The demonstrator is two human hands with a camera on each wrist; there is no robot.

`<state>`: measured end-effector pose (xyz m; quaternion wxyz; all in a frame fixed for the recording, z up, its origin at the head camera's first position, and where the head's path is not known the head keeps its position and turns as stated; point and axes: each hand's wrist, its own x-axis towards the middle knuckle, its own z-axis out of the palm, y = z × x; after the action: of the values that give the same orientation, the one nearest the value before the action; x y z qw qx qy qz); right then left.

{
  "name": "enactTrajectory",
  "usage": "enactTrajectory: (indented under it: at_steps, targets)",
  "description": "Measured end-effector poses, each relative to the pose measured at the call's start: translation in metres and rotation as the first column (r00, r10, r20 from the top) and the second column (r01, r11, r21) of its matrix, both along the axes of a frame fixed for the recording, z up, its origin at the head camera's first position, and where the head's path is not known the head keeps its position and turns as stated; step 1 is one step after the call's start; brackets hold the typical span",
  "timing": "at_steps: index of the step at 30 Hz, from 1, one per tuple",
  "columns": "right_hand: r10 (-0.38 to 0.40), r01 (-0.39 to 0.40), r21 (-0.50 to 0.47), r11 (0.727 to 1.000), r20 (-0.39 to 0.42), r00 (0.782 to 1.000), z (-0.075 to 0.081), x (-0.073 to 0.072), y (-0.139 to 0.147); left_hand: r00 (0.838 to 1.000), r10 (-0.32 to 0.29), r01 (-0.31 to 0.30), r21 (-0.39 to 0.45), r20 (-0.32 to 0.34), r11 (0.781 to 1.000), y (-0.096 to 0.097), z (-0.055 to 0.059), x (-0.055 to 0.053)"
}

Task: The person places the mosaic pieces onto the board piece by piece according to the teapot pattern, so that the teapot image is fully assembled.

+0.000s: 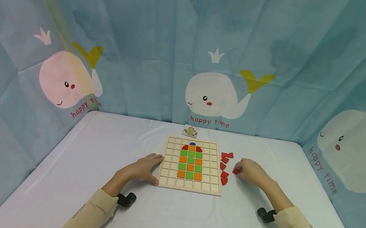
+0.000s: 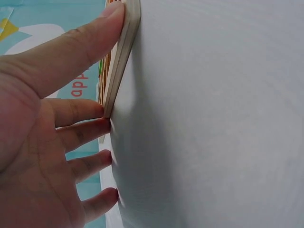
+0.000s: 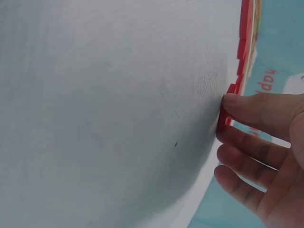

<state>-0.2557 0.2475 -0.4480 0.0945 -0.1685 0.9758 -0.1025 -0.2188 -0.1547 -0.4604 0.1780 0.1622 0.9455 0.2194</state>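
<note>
A wooden grid board (image 1: 167, 182) lies on the white table, with green and orange squares, red rounded corner pieces and a blue half-round piece forming a shape in its middle. My left hand (image 1: 144, 168) rests against the board's left side, thumb and fingers spread straight along the edge; the left wrist view shows the thumb (image 2: 102, 28) at the rim. To the right of the board, my right hand (image 1: 252, 170) pinches a red piece (image 1: 236, 171) between thumb and forefinger, close to the tabletop. Several loose red quarter-round pieces (image 1: 224, 181) lie between that hand and the board.
Behind the board lies a small picture card (image 1: 190, 131) with a coloured pattern. A blue curtain (image 1: 140, 75) with whale prints hangs along the back and sides of the table (image 1: 187, 223). Black wrist devices (image 1: 127, 199) sit at both sleeves.
</note>
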Motion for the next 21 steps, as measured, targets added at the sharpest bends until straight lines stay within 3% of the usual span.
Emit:
enactTrajectory:
  at_steps: [12,21]
  targets:
    - [-0.015,0.015,-0.034,0.999,0.006,1.0,0.006,-0.006,-0.012,0.999,0.035,-0.035,-0.003,0.004,0.999,0.001,-0.001,0.001]
    - [0.077,-0.08,-0.103,0.992,-0.031,0.997,0.014,-0.013,-0.042,0.999,0.035,-0.035,0.004,-0.002,0.999,0.001,0.0,0.001]
